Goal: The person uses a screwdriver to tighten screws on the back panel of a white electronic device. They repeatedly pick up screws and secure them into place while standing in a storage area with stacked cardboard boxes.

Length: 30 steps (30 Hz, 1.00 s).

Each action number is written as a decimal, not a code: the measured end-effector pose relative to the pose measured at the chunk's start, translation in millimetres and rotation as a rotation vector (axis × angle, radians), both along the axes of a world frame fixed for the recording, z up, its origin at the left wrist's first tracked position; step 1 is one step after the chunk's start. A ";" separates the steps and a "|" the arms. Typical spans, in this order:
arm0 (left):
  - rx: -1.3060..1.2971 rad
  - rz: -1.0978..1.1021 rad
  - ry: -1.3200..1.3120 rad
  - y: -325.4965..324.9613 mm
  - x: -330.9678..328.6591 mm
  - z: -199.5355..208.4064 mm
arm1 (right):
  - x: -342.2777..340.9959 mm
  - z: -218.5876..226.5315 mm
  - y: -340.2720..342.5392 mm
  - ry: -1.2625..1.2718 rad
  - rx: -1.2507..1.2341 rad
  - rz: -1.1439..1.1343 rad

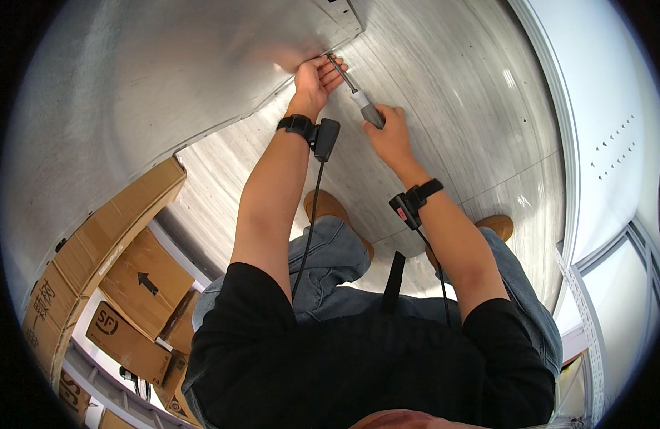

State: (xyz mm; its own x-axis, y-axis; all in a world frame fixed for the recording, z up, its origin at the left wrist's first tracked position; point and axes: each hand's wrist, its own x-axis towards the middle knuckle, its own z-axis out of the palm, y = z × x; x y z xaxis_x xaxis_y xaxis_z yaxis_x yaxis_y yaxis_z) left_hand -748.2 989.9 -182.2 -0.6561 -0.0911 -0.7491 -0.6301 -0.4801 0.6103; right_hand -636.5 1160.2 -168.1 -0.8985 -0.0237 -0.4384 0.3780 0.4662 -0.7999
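Observation:
My right hand is wrapped round the grey handle of a screwdriver. Its thin metal shaft points up and left to the lower edge of a large silvery metal panel. At that edge is my left hand, palm partly turned up, its fingers bent around the screwdriver's tip. Thumb and forefinger come together there; whatever small thing they pinch is too small to make out. The tip touches or nearly touches the panel's edge. Each wrist wears a black strap with a small cabled device.
Cardboard boxes are stacked at the left, close to my left knee. Grey wood-look flooring lies under my hands and brown shoes. A white panel with small holes stands along the right. Black cables hang from both wrist devices.

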 end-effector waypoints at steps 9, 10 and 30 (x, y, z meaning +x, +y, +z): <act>0.006 -0.003 -0.010 -1.3 0.5 -1.0 | -5.1 3.6 0.6 -0.069 -0.111 -0.105; 0.009 -0.002 -0.012 -1.3 -0.1 -2.0 | -2.9 -2.5 -0.6 -0.052 -0.124 -0.154; -0.012 -0.012 -0.012 -0.4 -0.8 -2.3 | 11.7 -39.5 0.1 0.159 -0.003 0.048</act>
